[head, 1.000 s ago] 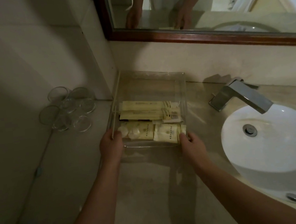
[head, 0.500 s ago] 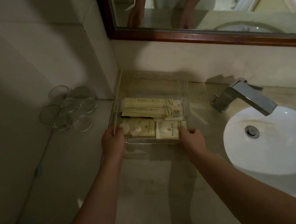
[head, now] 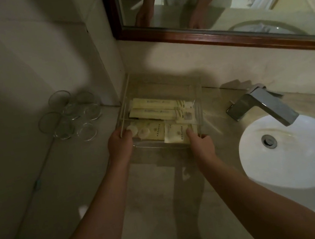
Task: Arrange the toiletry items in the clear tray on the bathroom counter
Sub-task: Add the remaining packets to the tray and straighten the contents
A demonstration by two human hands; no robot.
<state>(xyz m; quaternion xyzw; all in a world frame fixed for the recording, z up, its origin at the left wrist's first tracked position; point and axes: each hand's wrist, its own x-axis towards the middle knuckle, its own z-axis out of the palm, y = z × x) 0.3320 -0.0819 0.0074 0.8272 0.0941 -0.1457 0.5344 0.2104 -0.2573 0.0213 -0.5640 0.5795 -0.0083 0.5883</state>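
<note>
The left hand (head: 120,144) and right hand (head: 201,143) are gripping the clear tray's (head: 160,83) near corners (packets (head: 159,109) inside), apparently squaring it against the far wall.

Clear tray (head: 160,83) against back wall, cream toiletry packets (head: 157,109) lying flat inside

Tray (head: 198,102) on counter (head: 161,189), against the back wall; glasses (head: 70,116) to its left, faucet (head: 260,103) and sink (head: 297,153) right; packets (head: 161,110) inside.
</note>
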